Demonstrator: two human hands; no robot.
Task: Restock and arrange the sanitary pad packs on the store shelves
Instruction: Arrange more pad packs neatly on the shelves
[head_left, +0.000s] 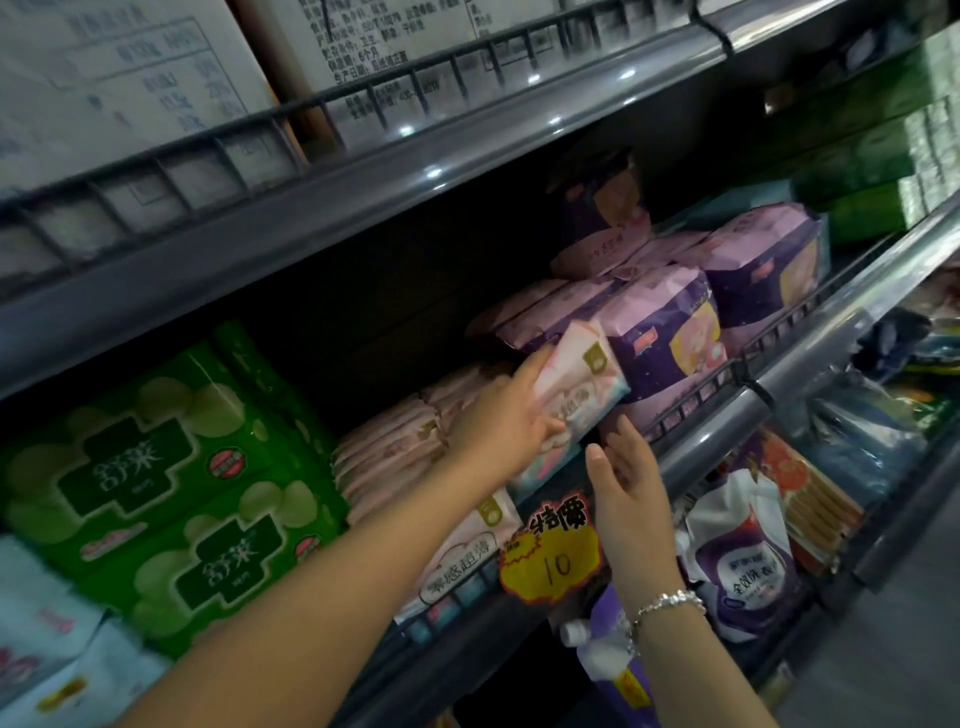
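Observation:
My left hand (506, 415) grips a pale pink pad pack (582, 384) and holds it tilted at the front of the middle shelf (711, 441), against the purple and pink packs (670, 338). My right hand (626, 478) is just below and right of it, fingers straight and pointing up toward the pack's lower edge; I cannot tell whether they touch it. More pale pink packs (389, 452) lie stacked behind my left hand. Another pink pack (467, 556) stands at the shelf front below my left forearm.
Green packs (156, 493) fill the shelf's left side. A yellow price tag (550, 551) reading 10 hangs on the rail. White cartons (130, 88) sit on the top shelf. Pouches with spouts (743, 561) fill the shelf below, and green boxes (872, 156) stand far right.

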